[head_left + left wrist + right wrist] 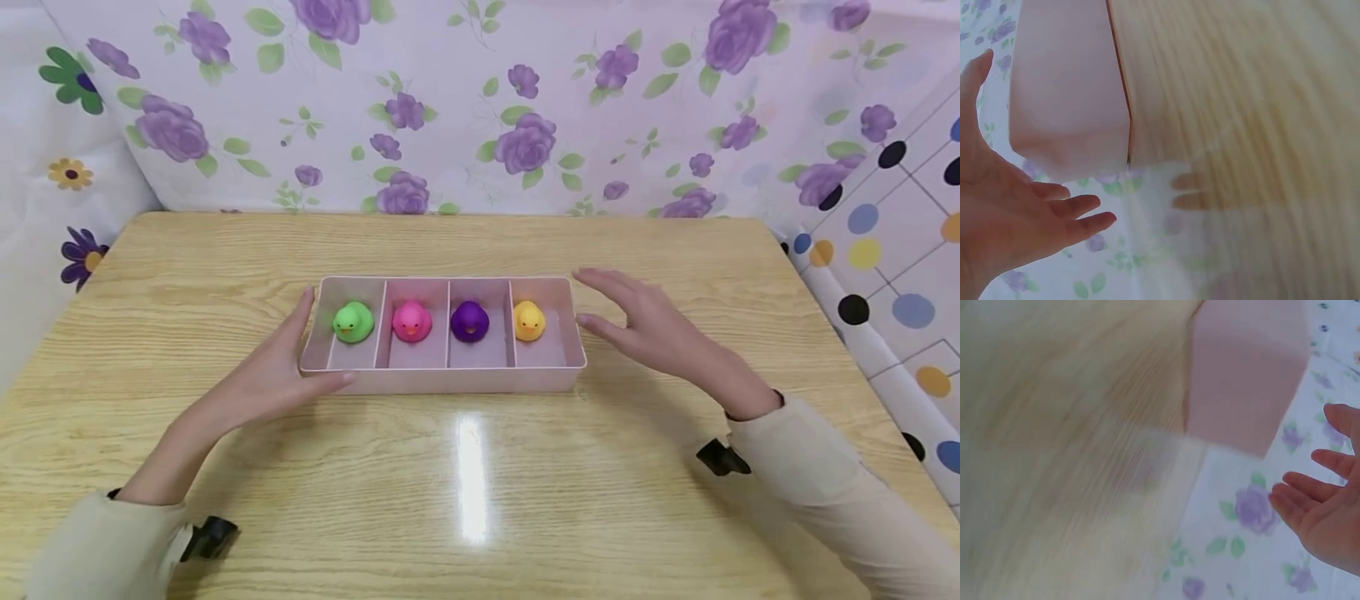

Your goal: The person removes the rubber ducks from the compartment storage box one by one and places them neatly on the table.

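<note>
This looks like a makeshift indoor booth, with floral sheeting [450, 108] and dotted sheeting [888, 267] edging a wood-grain bench [585, 492].

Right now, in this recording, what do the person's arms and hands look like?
The left hand and right hand are bare, with no gloves or rings visible. The left sleeve and right sleeve are plain pale beige. A small black fitting juts out beside each cuff: left fitting, right fitting.

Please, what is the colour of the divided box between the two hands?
Pale pink: the box shows best in the head view.
</note>
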`<state>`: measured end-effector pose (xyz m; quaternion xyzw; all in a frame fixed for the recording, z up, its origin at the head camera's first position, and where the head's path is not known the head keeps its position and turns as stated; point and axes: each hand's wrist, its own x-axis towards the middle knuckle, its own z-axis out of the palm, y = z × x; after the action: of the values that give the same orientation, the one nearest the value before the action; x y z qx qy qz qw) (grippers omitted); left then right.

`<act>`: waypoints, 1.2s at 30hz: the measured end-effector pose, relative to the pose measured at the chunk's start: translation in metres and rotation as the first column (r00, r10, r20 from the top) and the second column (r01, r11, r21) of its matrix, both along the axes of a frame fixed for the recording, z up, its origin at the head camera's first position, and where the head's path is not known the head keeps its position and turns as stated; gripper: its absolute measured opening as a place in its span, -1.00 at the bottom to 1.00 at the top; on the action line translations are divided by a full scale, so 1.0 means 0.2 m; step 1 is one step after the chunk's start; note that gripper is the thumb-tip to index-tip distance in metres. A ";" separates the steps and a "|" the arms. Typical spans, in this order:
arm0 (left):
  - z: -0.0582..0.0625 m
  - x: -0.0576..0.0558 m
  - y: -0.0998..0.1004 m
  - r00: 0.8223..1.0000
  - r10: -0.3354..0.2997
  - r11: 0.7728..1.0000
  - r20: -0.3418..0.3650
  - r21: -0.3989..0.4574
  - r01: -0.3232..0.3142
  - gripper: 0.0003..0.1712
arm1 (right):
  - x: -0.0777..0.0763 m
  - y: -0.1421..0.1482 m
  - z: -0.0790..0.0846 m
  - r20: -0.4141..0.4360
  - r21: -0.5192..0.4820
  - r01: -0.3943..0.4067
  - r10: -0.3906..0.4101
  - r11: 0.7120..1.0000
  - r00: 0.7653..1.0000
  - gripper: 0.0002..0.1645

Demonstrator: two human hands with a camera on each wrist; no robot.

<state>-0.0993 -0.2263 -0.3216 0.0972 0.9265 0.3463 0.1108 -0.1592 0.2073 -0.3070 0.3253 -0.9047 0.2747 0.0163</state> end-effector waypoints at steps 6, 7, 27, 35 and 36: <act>-0.02 -0.05 0.02 0.998 0.022 0.994 0.052 0.105 -0.028 0.42 | -0.04 -0.09 0.02 0.172 -0.085 0.003 0.011 0.996 0.985 -0.45; -0.02 -0.05 0.02 0.998 0.026 0.992 0.057 0.122 -0.032 0.43 | -0.05 -0.10 0.03 0.176 -0.069 0.006 0.007 0.998 0.984 -0.46; -0.05 -0.05 -0.02 0.992 0.000 0.944 0.127 0.328 -0.042 0.26 | -0.20 -0.28 0.05 0.280 0.088 -0.111 0.083 0.990 0.957 -0.60; -0.05 -0.05 -0.02 0.992 -0.016 0.945 0.126 0.326 -0.026 0.24 | -0.21 -0.33 0.03 0.265 0.123 -0.129 0.092 0.984 0.960 -0.80; -0.05 -0.05 -0.03 0.992 -0.018 0.945 0.126 0.325 -0.024 0.24 | -0.21 -0.33 0.03 0.259 0.127 -0.130 0.093 0.983 0.961 -0.81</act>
<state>-0.1096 -0.2313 -0.3311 0.0904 0.8475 0.5005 0.1517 -0.2011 0.1413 -0.3006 0.3385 -0.8969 0.2489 -0.1377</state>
